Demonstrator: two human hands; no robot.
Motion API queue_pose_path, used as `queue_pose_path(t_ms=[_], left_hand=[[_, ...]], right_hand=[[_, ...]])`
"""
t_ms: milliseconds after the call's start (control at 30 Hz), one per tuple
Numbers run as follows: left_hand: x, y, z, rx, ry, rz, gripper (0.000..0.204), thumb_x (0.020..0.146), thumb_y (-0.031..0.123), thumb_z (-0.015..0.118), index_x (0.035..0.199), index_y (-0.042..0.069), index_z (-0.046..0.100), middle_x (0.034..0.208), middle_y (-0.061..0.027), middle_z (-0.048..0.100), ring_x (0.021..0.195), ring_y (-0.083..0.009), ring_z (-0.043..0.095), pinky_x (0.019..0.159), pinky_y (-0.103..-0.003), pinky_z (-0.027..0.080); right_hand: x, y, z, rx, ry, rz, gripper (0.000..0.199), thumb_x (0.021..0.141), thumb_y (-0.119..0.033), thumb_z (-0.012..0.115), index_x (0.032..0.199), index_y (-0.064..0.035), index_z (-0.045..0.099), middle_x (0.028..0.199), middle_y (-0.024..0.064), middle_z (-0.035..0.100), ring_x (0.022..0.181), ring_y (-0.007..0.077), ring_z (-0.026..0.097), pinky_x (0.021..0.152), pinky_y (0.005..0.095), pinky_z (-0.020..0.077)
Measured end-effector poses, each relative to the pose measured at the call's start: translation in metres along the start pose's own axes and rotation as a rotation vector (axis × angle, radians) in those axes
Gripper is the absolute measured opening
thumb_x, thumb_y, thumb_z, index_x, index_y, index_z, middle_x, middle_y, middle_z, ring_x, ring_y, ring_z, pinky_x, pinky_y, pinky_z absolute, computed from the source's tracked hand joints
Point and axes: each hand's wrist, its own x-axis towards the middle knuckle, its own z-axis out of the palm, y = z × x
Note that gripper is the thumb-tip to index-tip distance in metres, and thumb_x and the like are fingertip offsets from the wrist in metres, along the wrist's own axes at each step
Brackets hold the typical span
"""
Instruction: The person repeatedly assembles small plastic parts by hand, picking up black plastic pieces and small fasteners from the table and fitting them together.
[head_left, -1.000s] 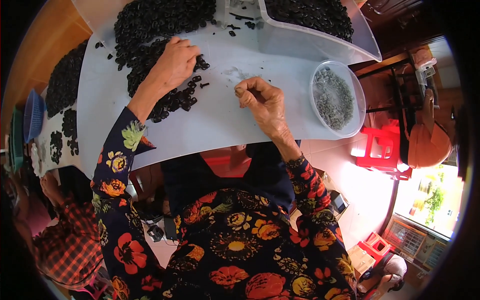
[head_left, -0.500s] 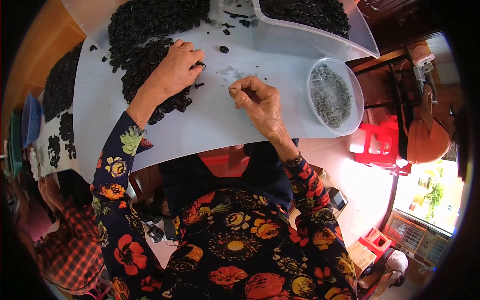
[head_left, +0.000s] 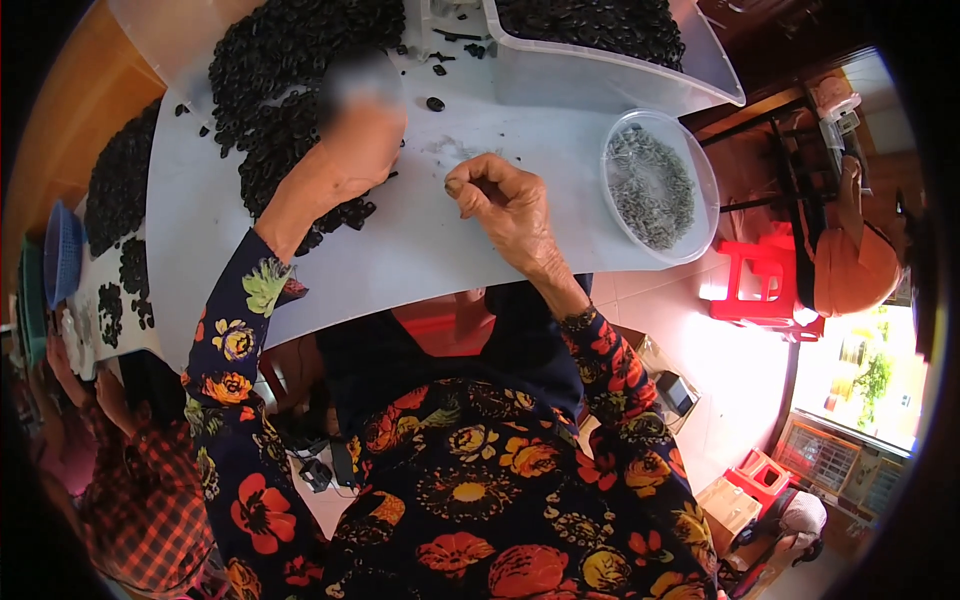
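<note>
My left hand (head_left: 355,140) lies on a heap of small black parts (head_left: 285,95) spread over a white table (head_left: 420,250); its fingers are blurred by motion. Whether it grips any parts is not visible. My right hand (head_left: 500,200) hovers over the bare table with fingers curled in, thumb and forefinger pinched together near a faint patch of grey specks (head_left: 455,150). What the pinch holds is too small to see. A round clear bowl (head_left: 700,160) with small grey pieces stands to the right of that hand.
A clear plastic bin (head_left: 600,75) of black parts sits at the far edge. More black parts (head_left: 115,190) lie on the left. A blue basket (head_left: 60,250) and another person's checked sleeve (head_left: 140,510) are at lower left. Red stools (head_left: 760,285) stand on the floor at right.
My left hand has slid up and right across the black heap, moving fast. My right hand stays in nearly the same spot, still pinched.
</note>
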Motion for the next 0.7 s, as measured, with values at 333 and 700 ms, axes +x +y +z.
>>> queue_pose_path(t_ms=[333,700], left_hand=[[-0.008,0.030,0.000,-0.268,0.053,-0.094,0.007,0.080,0.000,0.056,0.081,-0.004,0.052,0.078,-0.0110,0.055,0.080,-0.0229,0.051,0.072,-0.034,0.045],[-0.030,0.066,0.022,-1.206,0.014,-0.266,0.016,0.090,0.012,0.053,0.096,0.001,0.062,0.075,-0.0009,0.064,0.070,-0.0048,0.050,0.066,-0.021,0.043]], right_hand=[[0.001,-0.003,-0.001,0.075,0.029,-0.008,0.012,0.088,-0.010,0.062,0.088,0.0012,0.060,0.075,0.0011,0.059,0.065,0.0064,0.051,0.061,0.0215,0.0443],[0.007,0.007,-0.004,0.242,0.087,-0.064,0.012,0.093,-0.012,0.058,0.090,-0.0002,0.058,0.079,0.0031,0.061,0.068,0.0074,0.053,0.067,0.0228,0.0479]])
